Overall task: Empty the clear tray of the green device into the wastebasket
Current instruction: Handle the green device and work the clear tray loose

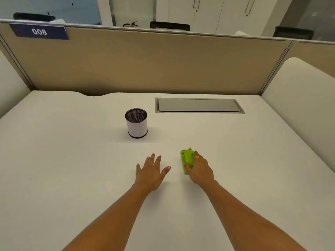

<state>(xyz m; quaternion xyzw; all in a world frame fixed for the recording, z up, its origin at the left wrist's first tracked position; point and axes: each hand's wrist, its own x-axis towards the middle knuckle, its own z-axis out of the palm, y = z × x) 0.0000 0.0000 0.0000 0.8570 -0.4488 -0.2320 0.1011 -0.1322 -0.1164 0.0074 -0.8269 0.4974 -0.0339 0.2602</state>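
While the right hand (pixel 198 167) wraps around the green device (pixel 186 160) on the desk (pixel 72 160), the left hand (pixel 151 172) lies flat, fingers spread; wastebasket (pixel 136 123) sits further back.

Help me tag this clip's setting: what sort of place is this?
Probably an office cubicle: tan partition with a 008 plate, white desk with a cable hatch, cabinets beyond.

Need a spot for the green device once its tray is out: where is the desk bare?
Bare desk left of the wastebasket and left hand; also right of the right hand, below the grey hatch. Tightest between the hands, by the green device.
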